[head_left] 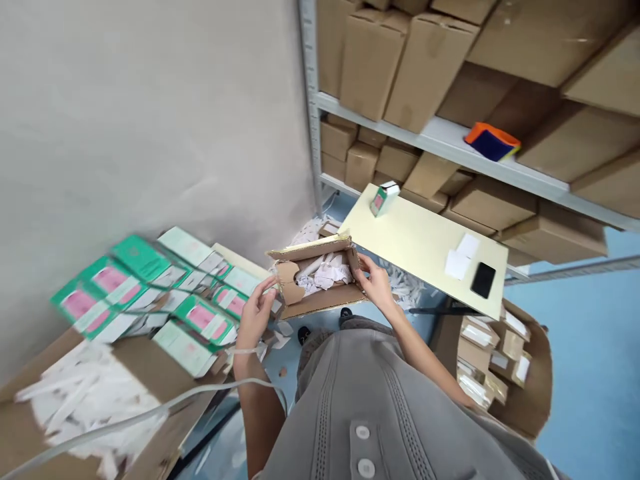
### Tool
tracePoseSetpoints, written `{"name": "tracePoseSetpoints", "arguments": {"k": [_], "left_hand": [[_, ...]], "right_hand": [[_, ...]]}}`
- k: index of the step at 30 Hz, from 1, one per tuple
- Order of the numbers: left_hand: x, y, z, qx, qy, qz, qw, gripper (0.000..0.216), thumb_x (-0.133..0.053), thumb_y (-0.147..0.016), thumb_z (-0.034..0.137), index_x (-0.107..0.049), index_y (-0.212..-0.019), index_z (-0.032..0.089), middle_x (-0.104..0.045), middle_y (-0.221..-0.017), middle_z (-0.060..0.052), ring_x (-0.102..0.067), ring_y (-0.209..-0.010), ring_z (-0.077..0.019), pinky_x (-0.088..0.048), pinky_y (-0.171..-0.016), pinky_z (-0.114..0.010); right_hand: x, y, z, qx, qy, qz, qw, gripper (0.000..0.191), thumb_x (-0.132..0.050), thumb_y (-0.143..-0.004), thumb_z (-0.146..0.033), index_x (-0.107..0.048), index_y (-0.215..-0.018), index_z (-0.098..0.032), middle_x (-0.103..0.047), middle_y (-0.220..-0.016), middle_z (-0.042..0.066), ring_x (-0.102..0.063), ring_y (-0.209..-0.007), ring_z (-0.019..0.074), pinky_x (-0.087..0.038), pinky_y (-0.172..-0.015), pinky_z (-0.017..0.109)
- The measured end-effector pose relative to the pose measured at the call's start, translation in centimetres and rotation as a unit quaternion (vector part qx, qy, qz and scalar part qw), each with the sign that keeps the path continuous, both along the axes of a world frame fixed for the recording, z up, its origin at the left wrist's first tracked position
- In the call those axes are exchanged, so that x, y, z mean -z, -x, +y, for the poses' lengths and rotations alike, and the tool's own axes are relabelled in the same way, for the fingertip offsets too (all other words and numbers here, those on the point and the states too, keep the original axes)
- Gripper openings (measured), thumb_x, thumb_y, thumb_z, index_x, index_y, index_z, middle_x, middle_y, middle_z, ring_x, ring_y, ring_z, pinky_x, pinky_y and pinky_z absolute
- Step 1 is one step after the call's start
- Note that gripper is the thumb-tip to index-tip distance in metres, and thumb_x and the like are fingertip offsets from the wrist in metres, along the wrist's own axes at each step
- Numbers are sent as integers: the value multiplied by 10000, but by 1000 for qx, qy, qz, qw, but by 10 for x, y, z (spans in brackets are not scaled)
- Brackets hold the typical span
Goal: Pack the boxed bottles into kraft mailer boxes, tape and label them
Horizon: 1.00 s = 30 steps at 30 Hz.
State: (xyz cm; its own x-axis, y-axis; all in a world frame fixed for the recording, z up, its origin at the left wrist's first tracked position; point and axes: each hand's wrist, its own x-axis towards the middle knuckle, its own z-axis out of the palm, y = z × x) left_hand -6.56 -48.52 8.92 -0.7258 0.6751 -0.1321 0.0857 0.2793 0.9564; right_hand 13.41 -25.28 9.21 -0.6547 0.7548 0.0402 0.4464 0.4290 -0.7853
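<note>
A small open cardboard box [320, 303] full of white paper scraps [325, 273] is held in front of me over my lap. My left hand [256, 313] grips its left end, fingers closed on the flap. My right hand [374, 280] holds its right end, fingers curled over the rim. To my left lies a heap of green and pink packets [165, 293] on a cardboard carton [150, 373].
A pale yellow tabletop [415, 240] to the right carries a black phone [483, 279], white slips and one green packet [380, 199]. A metal shelf [450, 143] of brown cartons stands behind. A carton of small boxes [500, 360] sits on the blue floor at right. Grey wall at left.
</note>
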Motion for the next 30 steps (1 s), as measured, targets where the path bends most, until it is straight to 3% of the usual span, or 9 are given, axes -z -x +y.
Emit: {"name": "tracePoseSetpoints", "arguments": {"k": [4, 7, 11, 15, 19, 22, 26, 30], "left_hand": [[13, -20, 90, 145, 6, -7, 989, 628, -550, -852, 584, -516, -1334, 182, -551, -1392, -154, -595, -1209, -269, -453, -1054, -435], [21, -40, 147, 243, 29, 13, 970, 600, -582, -842, 564, -527, -1328, 216, -452, -1477, -145, -534, -1281, -285, -476, -1028, -420], [33, -60, 204, 355, 53, 35, 933, 561, -598, -844, 547, -542, -1325, 264, -324, -1556, -118, -362, -1419, -302, -460, -1046, -405], [50, -65, 249, 430, 76, 36, 899, 595, -617, -824, 564, -540, -1331, 263, -301, -1560, -125, -333, -1430, -328, -443, -1065, -445], [67, -61, 302, 489, 76, 31, 869, 596, -628, -821, 549, -540, -1337, 263, -245, -1580, -127, -300, -1441, -353, -419, -1083, -482], [77, -59, 350, 514, 48, 21, 856, 598, -672, -798, 491, -542, -1328, 247, -242, -1571, -139, -262, -1456, -352, -419, -1079, -490], [92, -60, 408, 530, 36, -7, 847, 602, -715, -766, 398, -544, -1316, 225, -261, -1559, -154, -215, -1474, -347, -386, -1101, -504], [113, -67, 445, 516, 49, -25, 855, 593, -746, -729, 318, -559, -1284, 224, -231, -1580, -138, -163, -1493, -336, -263, -1172, -510]], "right_hand": [[8, -61, 41, 110, 4, -3, 994, 419, -483, -894, -269, -561, -1306, -251, -691, -1222, 53, -689, -1055, 253, -552, -853, 361], [16, -97, 59, 188, 17, -10, 982, 421, -496, -884, -277, -564, -1299, -255, -682, -1236, 58, -685, -1065, 262, -547, -894, 397], [32, -132, 79, 258, 48, -15, 965, 426, -510, -871, -282, -569, -1289, -226, -677, -1238, 92, -688, -1054, 279, -548, -901, 436], [49, -157, 103, 266, 118, -3, 957, 482, -584, -835, -320, -557, -1303, -212, -654, -1270, 117, -683, -1058, 281, -553, -896, 431], [62, -161, 132, 278, 168, 22, 945, 528, -634, -807, -360, -548, -1306, -211, -617, -1325, 114, -649, -1125, 269, -529, -951, 416], [67, -149, 156, 328, 177, 17, 928, 526, -603, -828, -331, -509, -1332, -215, -605, -1340, 106, -634, -1150, 253, -519, -956, 398], [68, -125, 192, 428, 175, -117, 879, 476, -570, -852, -315, -518, -1302, -170, -653, -1246, 149, -627, -1151, 296, -493, -960, 418], [70, -110, 229, 443, 181, -190, 857, 452, -543, -871, -332, -520, -1281, -143, -652, -1238, 173, -618, -1156, 311, -486, -943, 394]]}}
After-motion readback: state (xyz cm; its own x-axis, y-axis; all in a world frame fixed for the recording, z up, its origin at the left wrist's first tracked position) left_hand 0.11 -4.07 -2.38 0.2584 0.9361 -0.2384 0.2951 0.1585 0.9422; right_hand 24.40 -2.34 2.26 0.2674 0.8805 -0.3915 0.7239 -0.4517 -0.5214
